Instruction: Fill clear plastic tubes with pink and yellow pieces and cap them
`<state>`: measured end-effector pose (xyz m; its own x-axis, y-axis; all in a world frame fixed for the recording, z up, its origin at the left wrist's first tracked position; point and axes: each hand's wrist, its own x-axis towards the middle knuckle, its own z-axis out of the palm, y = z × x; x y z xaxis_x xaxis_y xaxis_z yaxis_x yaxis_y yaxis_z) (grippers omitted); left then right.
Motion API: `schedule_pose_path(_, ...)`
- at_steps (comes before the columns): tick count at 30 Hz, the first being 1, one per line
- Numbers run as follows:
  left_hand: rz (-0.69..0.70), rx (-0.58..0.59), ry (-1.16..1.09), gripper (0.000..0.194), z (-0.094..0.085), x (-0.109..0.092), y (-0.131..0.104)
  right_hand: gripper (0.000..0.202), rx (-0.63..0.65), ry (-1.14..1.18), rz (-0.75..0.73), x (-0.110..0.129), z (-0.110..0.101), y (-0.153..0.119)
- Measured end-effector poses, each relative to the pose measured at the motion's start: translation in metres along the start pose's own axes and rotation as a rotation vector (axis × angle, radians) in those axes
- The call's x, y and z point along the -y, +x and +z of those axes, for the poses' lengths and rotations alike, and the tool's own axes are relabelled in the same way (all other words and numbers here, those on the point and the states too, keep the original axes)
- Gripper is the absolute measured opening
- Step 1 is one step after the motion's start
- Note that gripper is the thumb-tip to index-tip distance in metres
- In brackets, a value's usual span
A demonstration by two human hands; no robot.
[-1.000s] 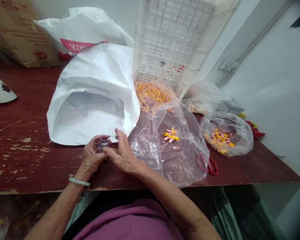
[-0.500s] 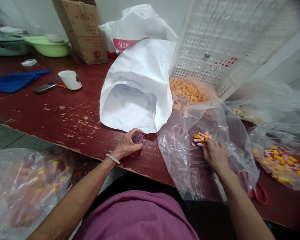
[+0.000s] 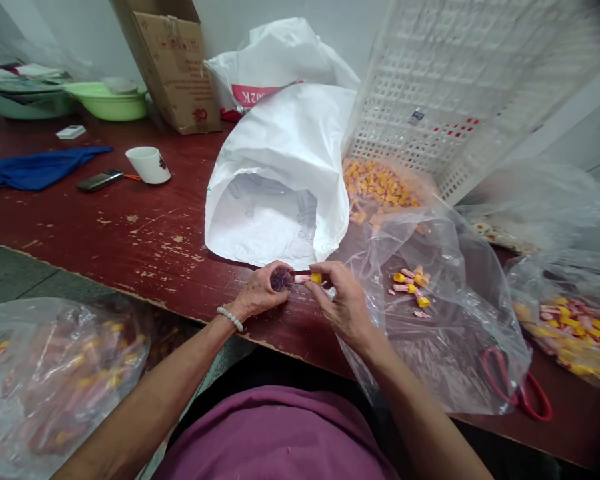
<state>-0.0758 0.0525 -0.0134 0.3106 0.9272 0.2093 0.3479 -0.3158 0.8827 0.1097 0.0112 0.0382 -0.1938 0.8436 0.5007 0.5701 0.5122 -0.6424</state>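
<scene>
Two bare hands met over a worn, dark red table [image 3: 145, 223], just in front of the open mouth of a white sack [image 3: 285, 140], the landmark for every place here. The left hand [image 3: 257, 292], with a pale beaded bracelet at its wrist, was curled around a small cluster of clear tubes [image 3: 282, 279]. Its thumb lay along the near side and its fingers along the far side, with the round openings facing the right hand.

The right hand [image 3: 347, 303] had its thumb and fingers closed in a pinch on the yellow end of a small pink-and-white piece [image 3: 303, 279]. That piece stuck out from the fingertips toward the left hand, its pale end right at the tubes; whether it touched or had entered one could not be told.

Right of the sack, a few similar loose pieces [image 3: 413, 287] lay on clear plastic [image 3: 435, 373], with red-handled scissors [image 3: 535, 397] farther right and nearer the person. A heap of yellow-ended pieces [image 3: 380, 183] sat just beside the sack's right side, below a tilted white crate [image 3: 445, 87]. Left of the sack stood a white cup [image 3: 147, 165], with a phone [image 3: 100, 180] beyond it.
</scene>
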Motion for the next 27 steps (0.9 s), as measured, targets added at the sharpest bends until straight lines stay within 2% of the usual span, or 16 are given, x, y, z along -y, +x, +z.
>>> schedule_pose_path(2,0.007,-0.002,-0.008,0.035,0.000,0.001,0.001,0.014,0.043,-0.002,0.000,-0.002,0.018,0.007)
schedule_pose_path(4,0.007,0.000,-0.028,0.034,0.001,0.003,0.002,0.011,0.094,-0.032,-0.008,-0.007,0.026,0.012)
schedule_pose_path(9,-0.013,0.023,-0.194,0.060,0.003,0.006,0.004,0.009,0.216,-0.149,-0.024,-0.010,0.027,0.023)
schedule_pose_path(11,-0.026,0.034,-0.240,0.063,0.002,0.006,0.003,0.012,0.234,-0.134,-0.057,-0.009,0.028,0.025)
schedule_pose_path(16,-0.016,0.016,-0.143,0.048,-0.003,0.009,0.004,0.022,0.112,-0.100,-0.159,-0.010,0.046,0.011)
schedule_pose_path(21,-0.025,0.022,-0.175,0.044,-0.003,0.014,0.005,0.024,-0.056,-0.252,-0.202,-0.019,0.063,-0.009)
schedule_pose_path(24,-0.032,-0.022,-0.178,0.045,-0.002,0.015,0.006,0.025,-0.024,-0.395,-0.242,-0.020,0.066,-0.009)
schedule_pose_path(27,-0.032,-0.031,-0.187,0.046,-0.002,0.015,0.005,0.026,0.050,-0.440,-0.213,-0.011,0.064,-0.007)
